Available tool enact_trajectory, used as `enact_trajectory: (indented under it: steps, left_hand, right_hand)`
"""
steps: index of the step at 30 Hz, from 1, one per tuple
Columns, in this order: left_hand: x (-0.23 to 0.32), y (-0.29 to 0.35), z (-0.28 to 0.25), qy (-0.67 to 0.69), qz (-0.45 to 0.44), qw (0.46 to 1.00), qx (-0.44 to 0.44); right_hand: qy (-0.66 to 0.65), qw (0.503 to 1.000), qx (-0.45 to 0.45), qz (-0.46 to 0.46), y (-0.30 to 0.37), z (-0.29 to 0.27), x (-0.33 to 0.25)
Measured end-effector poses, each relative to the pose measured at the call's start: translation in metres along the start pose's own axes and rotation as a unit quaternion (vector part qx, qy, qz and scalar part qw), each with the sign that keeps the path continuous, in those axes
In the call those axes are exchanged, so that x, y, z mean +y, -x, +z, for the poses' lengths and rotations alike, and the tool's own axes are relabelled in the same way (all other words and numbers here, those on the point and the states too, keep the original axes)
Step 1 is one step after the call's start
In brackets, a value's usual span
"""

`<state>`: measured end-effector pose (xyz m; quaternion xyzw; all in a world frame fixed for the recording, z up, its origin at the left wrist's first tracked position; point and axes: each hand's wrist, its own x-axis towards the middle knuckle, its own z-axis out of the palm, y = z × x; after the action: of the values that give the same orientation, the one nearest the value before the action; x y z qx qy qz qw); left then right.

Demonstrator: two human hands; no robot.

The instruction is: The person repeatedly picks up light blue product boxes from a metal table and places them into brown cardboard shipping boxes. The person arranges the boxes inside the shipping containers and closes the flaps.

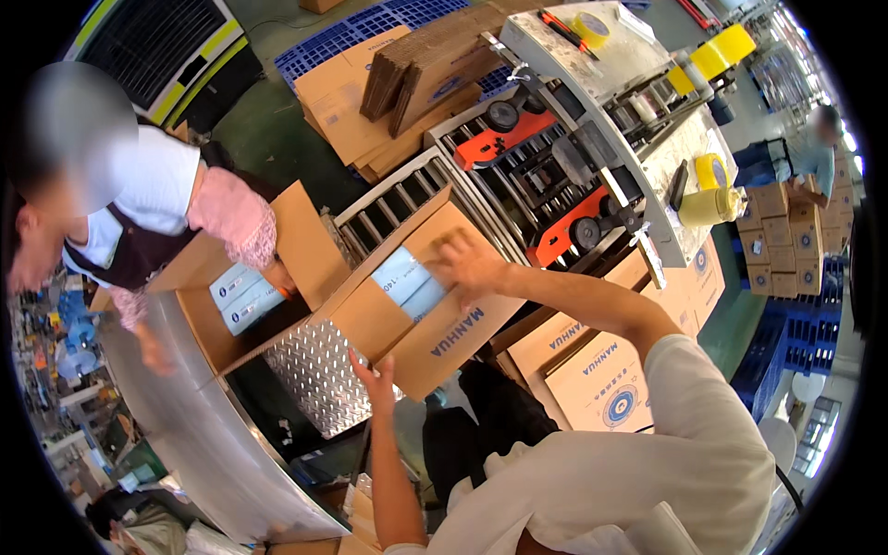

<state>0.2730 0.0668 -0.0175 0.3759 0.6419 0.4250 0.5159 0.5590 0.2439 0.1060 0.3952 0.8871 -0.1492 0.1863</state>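
Note:
An open cardboard carton point(453, 350) sits at the head of the roller conveyor in front of me, with light-blue packages point(404, 280) inside. My right hand point(470, 266) is over the carton's right side, by its far flap point(444, 225), its fingers spread and slightly smeared. At the near left corner, my left hand point(373, 381) has its fingers apart beside the cardboard, holding nothing. Whether it touches the carton is hard to tell. A second open carton point(205, 319) stands to the left, holding blue packages point(242, 294); a co-worker's hand point(277, 276) reaches to its right edge.
Right of the conveyor point(393, 205) stands a taping machine with orange parts point(504, 139) and yellow tape rolls point(721, 51). Flattened cartons point(606, 375) lean at my right. A steel table point(199, 444) borders the left, near a diamond-plate sheet point(319, 379). Flat cardboard point(347, 97) rests on a blue pallet point(305, 57).

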Motion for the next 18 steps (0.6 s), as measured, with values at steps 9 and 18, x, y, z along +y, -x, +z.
enact_trajectory:
  steps: [9,18]
  left_hand:
    - [0.023,-0.006,0.021,0.002,-0.084,0.996,0.012]
    - [0.033,-0.026,0.038,0.112,-0.196,0.969,0.097]
  right_hand:
    - [-0.158,0.938,0.310,-0.013,-0.021,0.015,-0.012]
    - [-0.136,0.961,0.218,-0.101,0.010,0.097,0.014]
